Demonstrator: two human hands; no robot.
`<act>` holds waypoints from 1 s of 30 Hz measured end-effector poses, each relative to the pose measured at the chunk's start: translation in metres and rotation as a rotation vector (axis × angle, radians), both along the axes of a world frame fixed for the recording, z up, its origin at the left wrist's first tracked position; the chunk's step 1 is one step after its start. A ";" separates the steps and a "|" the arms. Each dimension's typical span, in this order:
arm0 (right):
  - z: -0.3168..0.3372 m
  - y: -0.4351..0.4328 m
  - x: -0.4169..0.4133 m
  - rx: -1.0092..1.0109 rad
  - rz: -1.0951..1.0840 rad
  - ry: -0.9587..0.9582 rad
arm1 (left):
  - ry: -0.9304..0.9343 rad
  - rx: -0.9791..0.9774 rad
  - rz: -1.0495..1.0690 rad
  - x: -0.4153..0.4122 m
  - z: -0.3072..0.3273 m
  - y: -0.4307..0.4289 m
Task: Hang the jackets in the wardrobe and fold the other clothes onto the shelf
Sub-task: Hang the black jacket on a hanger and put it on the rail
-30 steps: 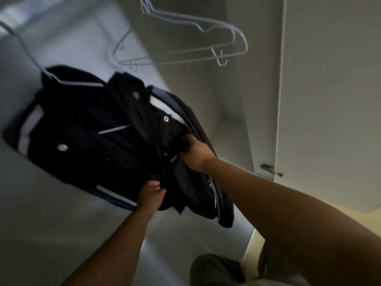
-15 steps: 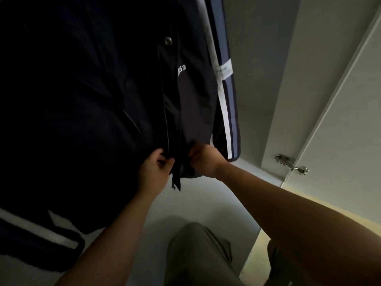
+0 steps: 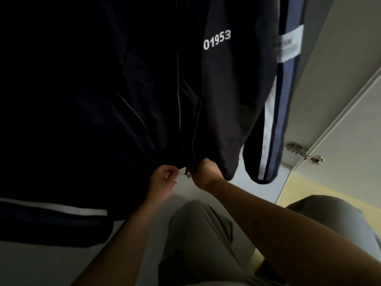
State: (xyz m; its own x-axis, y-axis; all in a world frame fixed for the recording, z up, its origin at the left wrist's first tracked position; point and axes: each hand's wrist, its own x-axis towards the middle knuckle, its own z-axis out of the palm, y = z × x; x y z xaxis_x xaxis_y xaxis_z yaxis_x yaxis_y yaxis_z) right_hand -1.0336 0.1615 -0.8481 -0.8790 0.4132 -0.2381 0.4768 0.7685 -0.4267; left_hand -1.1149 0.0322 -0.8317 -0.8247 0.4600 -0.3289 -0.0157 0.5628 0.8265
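Observation:
A dark navy jacket [image 3: 123, 89] hangs inside the wardrobe and fills most of the view. It bears white digits 01953 on the chest, and a white-and-blue stripe runs down its right sleeve [image 3: 274, 124]. My left hand [image 3: 162, 180] pinches the bottom hem just left of the front zipper. On the other side of the zipper, my right hand [image 3: 203, 172] grips the hem, with the small zipper end [image 3: 187, 174] between the two hands. The hanger is out of view above.
The pale wardrobe side panel and open door [image 3: 340, 100] stand at the right, with a metal hinge [image 3: 305, 153] on them. The light wardrobe floor [image 3: 41, 263] lies below the jacket. My grey-trousered knees [image 3: 198, 234] are close in front.
The view has moved closer to the jacket's lower front. Both hands have come together at the bottom hem on either side of the zipper, the right hand having dropped from the chest.

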 end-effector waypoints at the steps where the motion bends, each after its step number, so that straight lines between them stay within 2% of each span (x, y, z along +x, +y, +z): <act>1: -0.001 0.003 -0.001 0.062 0.062 -0.025 | -0.030 -0.017 0.003 -0.002 -0.004 -0.003; 4: -0.006 0.013 -0.004 0.079 0.015 -0.078 | -0.240 0.036 0.127 -0.013 -0.017 -0.010; 6: -0.006 0.019 -0.005 0.138 0.095 -0.121 | -0.384 0.065 0.243 -0.018 -0.019 -0.012; 8: -0.010 0.022 -0.008 0.077 0.029 -0.154 | -0.559 0.145 0.362 -0.024 -0.023 -0.018; 11: -0.008 0.020 -0.009 -0.161 -0.165 -0.164 | -0.777 0.381 0.486 -0.033 -0.030 -0.032; 15: -0.011 0.014 -0.005 -0.307 -0.351 -0.112 | -0.864 0.648 0.544 -0.045 -0.041 -0.049; 17: -0.009 0.013 -0.002 -0.576 -0.499 -0.053 | -0.918 0.705 0.496 -0.043 -0.041 -0.047; 19: -0.015 0.012 0.006 -0.903 -0.702 0.032 | -0.923 0.692 0.487 -0.038 -0.036 -0.037; 20: -0.015 0.011 0.012 -0.979 -0.679 0.032 | -0.915 0.674 0.498 -0.034 -0.035 -0.032; 23: -0.026 0.006 0.030 -1.267 -0.842 0.046 | -0.907 0.612 0.527 -0.019 -0.035 -0.019; 30: -0.012 0.000 0.051 -1.527 -0.867 0.237 | -0.789 0.540 0.275 0.018 -0.011 -0.003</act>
State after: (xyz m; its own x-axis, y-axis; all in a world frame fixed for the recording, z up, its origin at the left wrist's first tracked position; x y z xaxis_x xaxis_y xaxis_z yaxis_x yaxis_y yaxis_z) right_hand -0.9822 0.1615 -0.8598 -0.6185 0.2866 -0.7317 0.3202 -0.7583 -0.5678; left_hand -1.0967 0.0289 -0.8423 -0.5605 0.5356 -0.6317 -0.7444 0.0084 0.6677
